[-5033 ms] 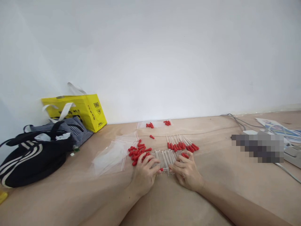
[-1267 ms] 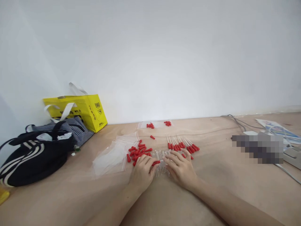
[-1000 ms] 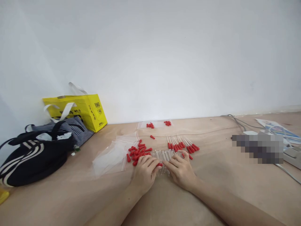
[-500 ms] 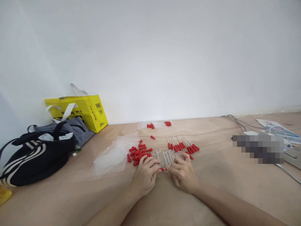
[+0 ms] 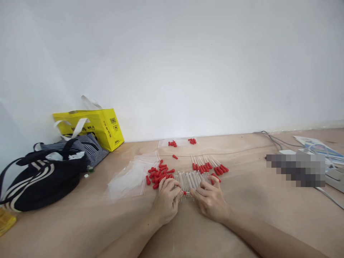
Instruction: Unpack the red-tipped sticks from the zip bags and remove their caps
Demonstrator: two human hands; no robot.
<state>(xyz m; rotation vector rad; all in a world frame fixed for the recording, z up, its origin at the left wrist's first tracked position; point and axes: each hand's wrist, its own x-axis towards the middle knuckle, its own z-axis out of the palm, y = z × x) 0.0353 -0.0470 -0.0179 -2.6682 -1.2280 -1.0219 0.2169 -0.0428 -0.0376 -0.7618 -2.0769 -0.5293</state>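
Observation:
My left hand [image 5: 168,197] pinches a red rubber dropper bulb [image 5: 184,192], of which only the narrow end shows past the fingertips. My right hand [image 5: 211,199] is closed on a thin glass dropper tube whose end meets the bulb; most of the tube is hidden by the fingers. Under and between both hands lies a row of clear glass tubes [image 5: 186,181]. A heap of loose red bulbs [image 5: 158,175] is just beyond my left hand. Past my right hand, several droppers with red bulbs fitted [image 5: 208,166] lie side by side, glass ends pointing away.
Clear zip bags [image 5: 129,179] lie left of the heap. Near the wall is a bag with red bulbs [image 5: 178,142]. A black bag [image 5: 43,182] and a yellow carrier bag [image 5: 107,129] stand at left. Cables [image 5: 271,138] and a power strip [image 5: 334,177] lie at right.
A second ago the bulb was between the hands higher over the tube row; both hands have since come nearer me. My right fingers have drawn back slightly, now gripping a tube against the bulb.

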